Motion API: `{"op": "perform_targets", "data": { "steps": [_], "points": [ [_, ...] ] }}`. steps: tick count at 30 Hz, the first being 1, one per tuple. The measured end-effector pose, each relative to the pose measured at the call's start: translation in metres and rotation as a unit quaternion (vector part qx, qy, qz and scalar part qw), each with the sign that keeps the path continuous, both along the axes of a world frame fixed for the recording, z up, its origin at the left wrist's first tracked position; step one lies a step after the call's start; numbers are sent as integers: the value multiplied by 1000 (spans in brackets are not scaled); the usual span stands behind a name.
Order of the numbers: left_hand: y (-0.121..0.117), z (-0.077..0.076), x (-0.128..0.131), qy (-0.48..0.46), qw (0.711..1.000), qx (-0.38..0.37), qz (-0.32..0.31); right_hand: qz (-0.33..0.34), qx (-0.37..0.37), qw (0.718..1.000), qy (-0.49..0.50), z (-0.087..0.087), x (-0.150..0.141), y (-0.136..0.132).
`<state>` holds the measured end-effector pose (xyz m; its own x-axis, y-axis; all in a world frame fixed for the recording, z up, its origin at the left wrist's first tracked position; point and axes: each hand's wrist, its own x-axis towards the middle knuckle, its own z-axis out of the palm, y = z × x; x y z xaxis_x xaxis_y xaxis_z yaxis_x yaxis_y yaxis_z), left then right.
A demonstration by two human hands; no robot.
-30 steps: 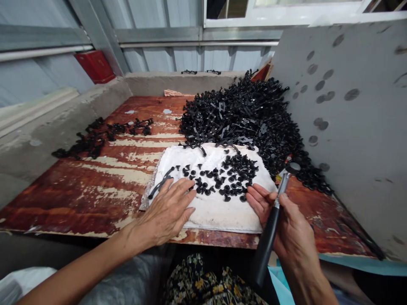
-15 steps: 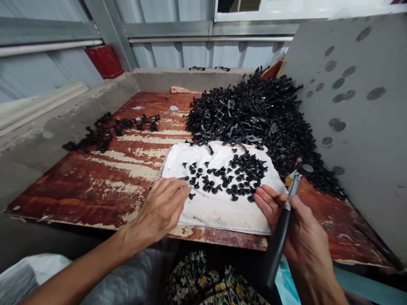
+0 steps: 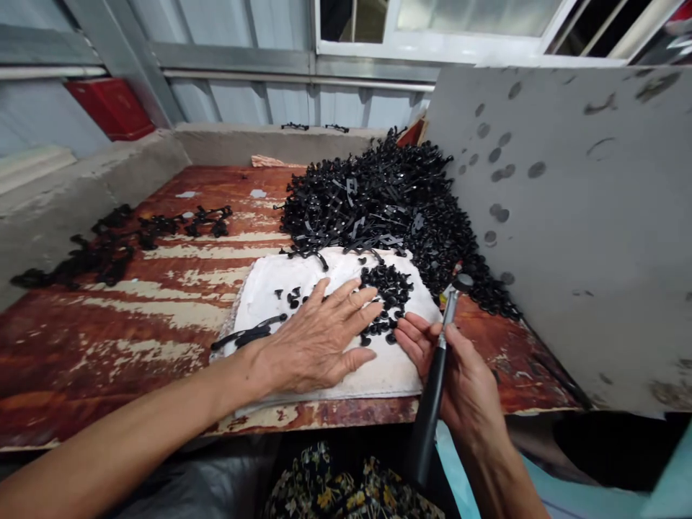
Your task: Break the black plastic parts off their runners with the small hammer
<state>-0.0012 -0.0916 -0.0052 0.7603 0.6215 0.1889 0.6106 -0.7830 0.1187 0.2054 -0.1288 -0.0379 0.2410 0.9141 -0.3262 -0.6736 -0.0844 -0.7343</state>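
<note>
Since half a second ago, the left hand (image 3: 318,344) has shifted from the left edge of the white cloth (image 3: 373,380) to its middle, fingers now fanned apart and straight. It grasps nothing that shows; its fingertips reach among the small black pieces (image 3: 386,282), and whether they touch any is hard to tell.

Thumb and forefinger of the right hand (image 3: 468,378) pinch the metal shaft of a hammer-like tool (image 3: 431,414), which slants across the palm, its round head up. The other fingers stretch loosely toward the pieces, just beside the nearest ones.

Those pieces lie scattered on the cloth, densest at its upper right, in front of the large black heap (image 3: 373,198). Some may be under the left palm, which hides that part. Long black strips (image 3: 246,336) run partly behind the left hand. The tool's lower end fades into dark clothing, and both forearms are cut off by the frame.
</note>
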Motion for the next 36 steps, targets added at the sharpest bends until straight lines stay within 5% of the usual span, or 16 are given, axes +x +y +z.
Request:
{"op": "perform_targets", "data": {
  "steps": [6, 10, 17, 25, 36],
  "points": [
    [46, -2, 42, 62, 994, -85, -19, -12, -2, 1000, 17, 2, -3, 0],
    [59, -2, 37, 105, 988, -115, -2, -9, -6, 1000, 17, 1, -1, 1],
    [43, 5, -18, 160, 974, -111, 111, -15, -40, 998, 43, 7, -1, 2],
    [26, -2, -52, 140, 976, -65, 153, -12, -35, 999, 17, 7, -2, 2],
    [-12, -15, -41, 82, 991, -14, 107, -15, -27, 999, 11, 4, -1, 2]
  ]
}}
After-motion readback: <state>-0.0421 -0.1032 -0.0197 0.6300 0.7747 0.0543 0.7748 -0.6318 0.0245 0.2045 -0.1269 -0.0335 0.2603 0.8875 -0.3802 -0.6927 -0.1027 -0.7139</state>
